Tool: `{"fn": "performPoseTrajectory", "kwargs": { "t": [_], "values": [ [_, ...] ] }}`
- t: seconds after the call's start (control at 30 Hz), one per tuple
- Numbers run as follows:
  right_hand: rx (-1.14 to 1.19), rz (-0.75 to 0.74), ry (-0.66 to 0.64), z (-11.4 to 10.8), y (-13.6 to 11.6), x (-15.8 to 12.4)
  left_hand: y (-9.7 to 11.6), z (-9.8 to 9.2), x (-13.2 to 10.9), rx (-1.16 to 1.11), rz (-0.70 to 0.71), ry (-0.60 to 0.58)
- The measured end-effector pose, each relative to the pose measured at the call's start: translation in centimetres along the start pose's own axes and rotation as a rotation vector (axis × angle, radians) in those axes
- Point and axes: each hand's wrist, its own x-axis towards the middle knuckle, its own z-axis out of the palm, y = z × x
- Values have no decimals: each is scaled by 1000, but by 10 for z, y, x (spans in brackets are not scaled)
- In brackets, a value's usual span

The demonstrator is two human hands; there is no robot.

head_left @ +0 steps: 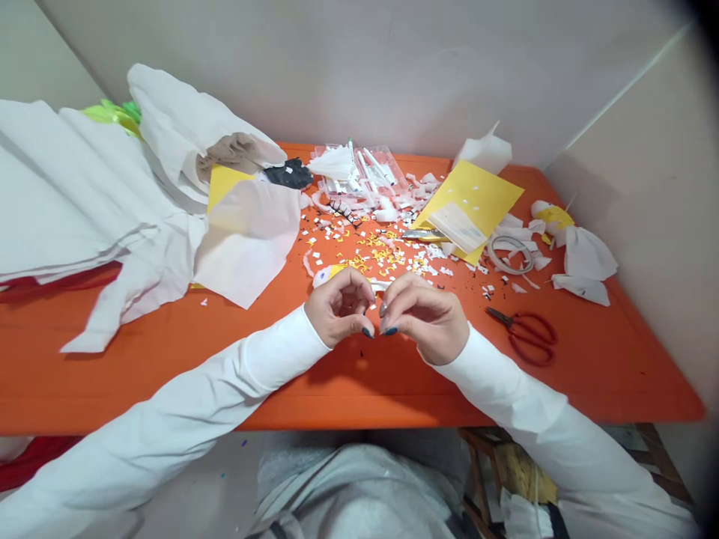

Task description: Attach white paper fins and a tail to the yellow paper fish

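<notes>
My left hand and my right hand meet above the front middle of the orange table, fingertips nearly touching. The fingers of my left hand are curled, with a tiny white bit showing near their tips. On the right, thumb and fingers are pinched together; what lies between them is too small to make out. Just behind my hands lies a small white and yellow paper piece, partly covered by my left hand. Yellow, white and black paper scraps are scattered beyond. Red-handled scissors rest to the right of my right hand.
Along the back of the orange table stands a clear box of markers. Yellow sheets, a utility knife and a tape roll lie right of centre. White cloth or paper sheets pile up at left.
</notes>
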Motion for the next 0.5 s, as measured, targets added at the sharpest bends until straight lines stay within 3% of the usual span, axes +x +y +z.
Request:
{"fn": "performPoseTrajectory", "kwargs": {
  "t": [0.1, 0.17, 0.23, 0.3, 0.4, 0.5],
  "values": [
    [-13, 31, 109, -14, 6, 6, 9, -14, 5, 272, 63, 67],
    [-101, 87, 126, -26, 9, 12, 16, -24, 9, 637, 104, 104],
    [-197, 173, 112, -36, 9, 16, 22, -33, 11, 998, 127, 29],
    [-229, 261, 107, -43, 7, 18, 23, -37, 13, 1213, 76, -85],
    [-135, 364, 51, -44, 2, 16, 18, -37, 13, 1342, -42, -183],
    [-23, 439, -137, -39, 1, 13, 10, -37, 12, 1363, -93, -179]
  ]
}}
